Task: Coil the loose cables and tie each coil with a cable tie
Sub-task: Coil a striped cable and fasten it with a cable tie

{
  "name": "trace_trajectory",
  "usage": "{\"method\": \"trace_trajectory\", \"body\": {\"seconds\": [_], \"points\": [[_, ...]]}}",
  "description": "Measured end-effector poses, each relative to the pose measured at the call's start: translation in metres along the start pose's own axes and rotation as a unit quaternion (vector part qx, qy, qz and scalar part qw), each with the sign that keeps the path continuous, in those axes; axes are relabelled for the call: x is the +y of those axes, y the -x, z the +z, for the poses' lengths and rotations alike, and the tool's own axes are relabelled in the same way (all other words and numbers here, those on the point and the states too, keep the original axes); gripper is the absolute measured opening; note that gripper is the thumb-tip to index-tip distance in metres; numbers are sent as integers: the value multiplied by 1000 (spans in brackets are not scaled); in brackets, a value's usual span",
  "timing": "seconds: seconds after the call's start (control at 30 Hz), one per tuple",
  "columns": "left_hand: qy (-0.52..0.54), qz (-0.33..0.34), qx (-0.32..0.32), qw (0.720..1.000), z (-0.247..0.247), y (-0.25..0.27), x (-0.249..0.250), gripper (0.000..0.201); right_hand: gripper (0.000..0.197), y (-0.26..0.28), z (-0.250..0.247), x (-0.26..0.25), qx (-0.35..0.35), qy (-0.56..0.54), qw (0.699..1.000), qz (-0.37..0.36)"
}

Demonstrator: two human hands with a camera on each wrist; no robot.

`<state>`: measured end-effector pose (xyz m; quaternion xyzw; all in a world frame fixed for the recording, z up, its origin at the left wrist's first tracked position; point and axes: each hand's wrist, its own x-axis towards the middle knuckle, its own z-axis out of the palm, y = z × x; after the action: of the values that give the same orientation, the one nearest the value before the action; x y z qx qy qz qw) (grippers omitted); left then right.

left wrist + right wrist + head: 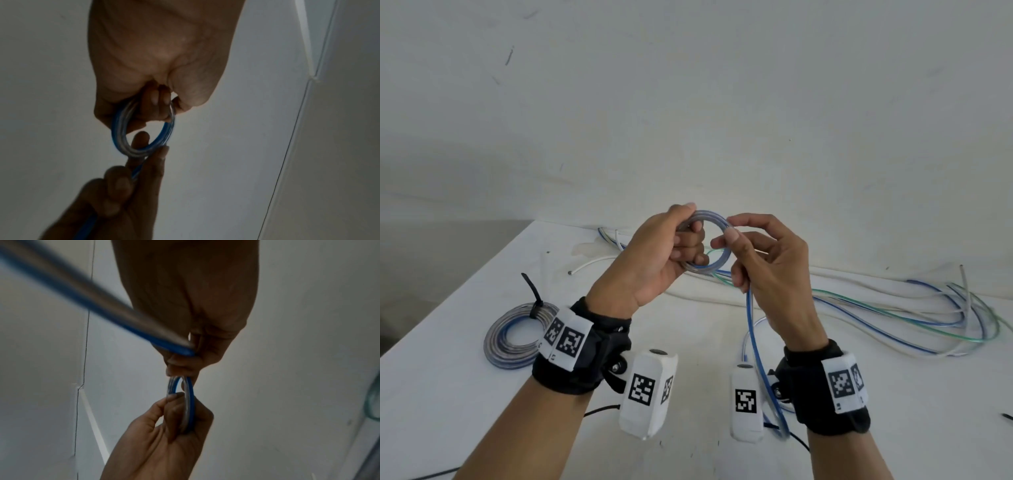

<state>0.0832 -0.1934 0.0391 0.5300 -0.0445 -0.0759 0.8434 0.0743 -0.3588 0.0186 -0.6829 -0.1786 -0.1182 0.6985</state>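
A small coil of clear and blue cable [714,224] [141,146] [189,402] is held up above the table. My left hand [671,246] [156,100] grips the coil's left side, thumb on top and fingers curled through it. My right hand [750,246] [185,363] pinches the cable at the coil's right side between thumb and forefinger. The cable's loose tail [755,342] [82,298] runs down from that hand past my right wrist. A finished coil [512,337] bound with a black cable tie [534,298] lies on the table at the left.
Loose blue, green and white cables [893,315] sprawl over the white table [705,455] behind and to the right of my hands. One white cable [592,262] lies at the back left. A black tie end [1007,417] shows at the right edge.
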Motion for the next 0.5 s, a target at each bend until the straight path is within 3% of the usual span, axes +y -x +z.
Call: {"method": "trace_trajectory", "body": {"seconds": [0.2,0.3,0.5], "points": [[135,13,19,991,3,-1,0,36,14,2,17,10,64,-54,997,0],[86,12,23,996,2,-2,0,35,13,2,15,12,75,-30,997,-18],[-28,-54,-10,998,-7,-1,6,33,10,-3,-5,10,1,67,997,-40]]}}
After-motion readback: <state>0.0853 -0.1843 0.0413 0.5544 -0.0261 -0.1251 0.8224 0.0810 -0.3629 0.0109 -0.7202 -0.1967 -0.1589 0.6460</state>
